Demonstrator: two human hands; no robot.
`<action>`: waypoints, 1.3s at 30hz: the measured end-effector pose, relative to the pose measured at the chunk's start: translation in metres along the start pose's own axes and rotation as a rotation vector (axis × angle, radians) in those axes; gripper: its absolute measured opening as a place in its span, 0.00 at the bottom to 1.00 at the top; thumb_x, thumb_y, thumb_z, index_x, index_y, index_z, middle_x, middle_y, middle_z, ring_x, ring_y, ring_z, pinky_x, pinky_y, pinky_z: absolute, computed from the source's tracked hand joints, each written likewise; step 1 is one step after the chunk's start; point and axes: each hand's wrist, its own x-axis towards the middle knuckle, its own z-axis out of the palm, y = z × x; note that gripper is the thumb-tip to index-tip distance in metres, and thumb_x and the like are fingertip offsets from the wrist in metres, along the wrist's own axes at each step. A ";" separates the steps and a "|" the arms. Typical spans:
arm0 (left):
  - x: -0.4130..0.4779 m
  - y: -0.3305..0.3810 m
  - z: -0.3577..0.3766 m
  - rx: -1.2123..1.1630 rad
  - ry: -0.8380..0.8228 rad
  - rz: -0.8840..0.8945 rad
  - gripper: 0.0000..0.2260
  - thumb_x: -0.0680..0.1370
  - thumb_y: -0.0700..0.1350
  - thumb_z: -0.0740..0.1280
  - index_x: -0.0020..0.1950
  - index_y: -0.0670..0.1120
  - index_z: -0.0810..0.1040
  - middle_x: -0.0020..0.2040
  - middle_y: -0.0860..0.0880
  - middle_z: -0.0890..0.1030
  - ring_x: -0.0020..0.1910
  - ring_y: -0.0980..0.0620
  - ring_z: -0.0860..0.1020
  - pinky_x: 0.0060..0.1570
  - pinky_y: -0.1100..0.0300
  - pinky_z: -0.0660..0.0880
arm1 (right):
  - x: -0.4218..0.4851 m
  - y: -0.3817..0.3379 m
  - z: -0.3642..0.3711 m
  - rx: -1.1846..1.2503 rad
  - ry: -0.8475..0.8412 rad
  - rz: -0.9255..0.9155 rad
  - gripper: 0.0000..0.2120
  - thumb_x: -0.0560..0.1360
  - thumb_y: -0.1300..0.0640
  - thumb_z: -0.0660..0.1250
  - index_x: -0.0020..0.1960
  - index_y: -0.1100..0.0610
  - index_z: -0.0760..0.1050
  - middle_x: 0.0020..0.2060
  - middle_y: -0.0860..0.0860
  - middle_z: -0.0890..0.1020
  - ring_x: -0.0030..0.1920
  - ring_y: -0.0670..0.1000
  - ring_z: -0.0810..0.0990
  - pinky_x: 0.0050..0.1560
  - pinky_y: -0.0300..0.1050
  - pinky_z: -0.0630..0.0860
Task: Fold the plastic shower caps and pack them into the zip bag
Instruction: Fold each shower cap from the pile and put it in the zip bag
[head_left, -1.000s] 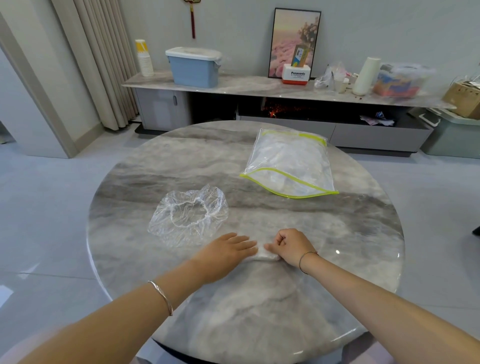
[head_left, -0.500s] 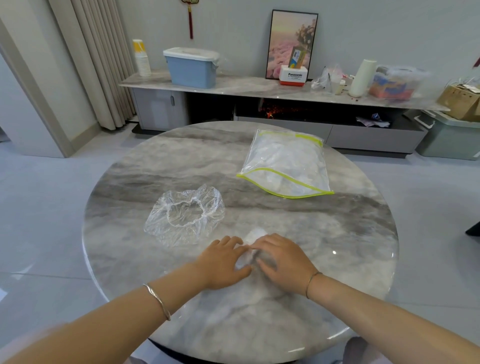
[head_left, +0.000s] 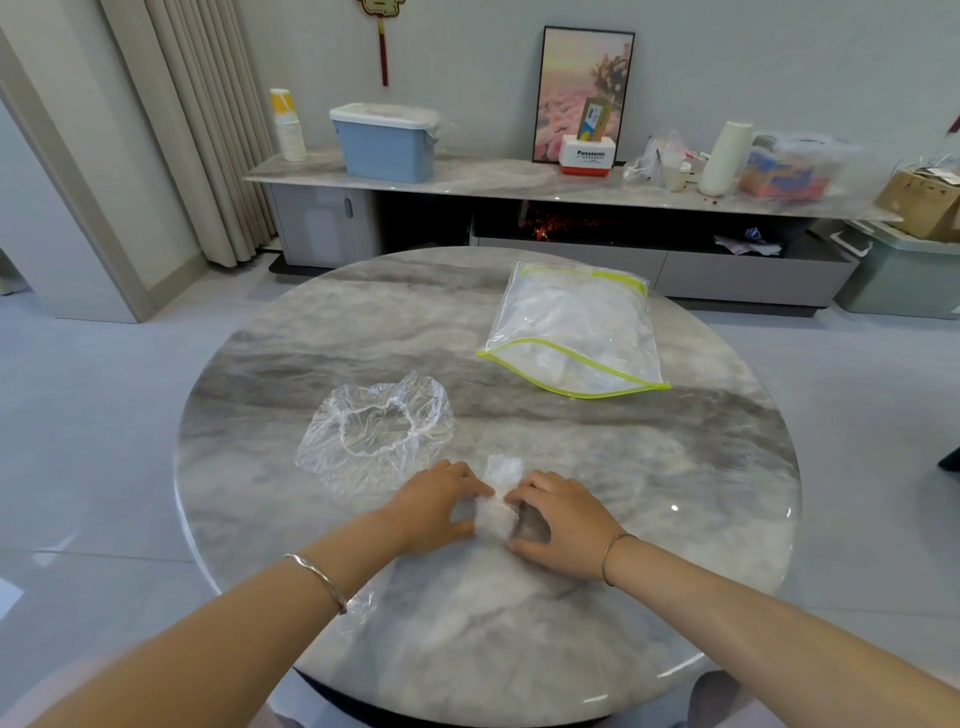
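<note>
Now, left hand (head_left: 436, 509) and right hand (head_left: 563, 525) pinching folded cap (head_left: 496, 514), marble table (head_left: 519, 649), bag (head_left: 576, 332) at one o'clock, sideboard (head_left: 467, 179) at twelve

Unfolded shower cap (head_left: 374, 434): clear, crumpled, laid flat with its elastic opening upward. Folded shower cap (head_left: 496, 506): reduced to a small narrow bundle, just beside the first. Zip bag (head_left: 574, 332): clear, green-edged, laid flat well behind, mouth gaping, whitish plastic contained.

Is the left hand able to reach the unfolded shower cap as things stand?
Probably yes: the unfolded shower cap lies just beyond the left hand with nothing between, though that hand holds the folded cap.
</note>
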 end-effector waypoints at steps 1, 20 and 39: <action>0.002 0.000 0.000 -0.027 0.017 -0.018 0.18 0.77 0.51 0.67 0.66 0.54 0.74 0.60 0.52 0.73 0.59 0.52 0.69 0.57 0.60 0.67 | 0.001 -0.001 0.000 0.013 0.011 0.018 0.22 0.71 0.43 0.67 0.62 0.50 0.72 0.56 0.45 0.72 0.58 0.46 0.70 0.53 0.37 0.60; 0.022 0.011 0.003 -0.382 0.114 -0.331 0.11 0.78 0.51 0.65 0.37 0.51 0.71 0.30 0.55 0.79 0.33 0.57 0.76 0.34 0.61 0.70 | 0.028 -0.004 0.006 0.662 0.164 0.582 0.10 0.71 0.54 0.73 0.46 0.54 0.72 0.33 0.46 0.73 0.37 0.48 0.73 0.39 0.37 0.69; 0.102 0.001 -0.038 -0.260 0.516 -0.192 0.26 0.79 0.48 0.63 0.75 0.46 0.58 0.73 0.49 0.63 0.69 0.49 0.65 0.62 0.54 0.67 | 0.073 0.065 -0.031 0.409 0.354 0.218 0.19 0.76 0.63 0.64 0.66 0.59 0.69 0.66 0.52 0.72 0.67 0.51 0.70 0.67 0.39 0.63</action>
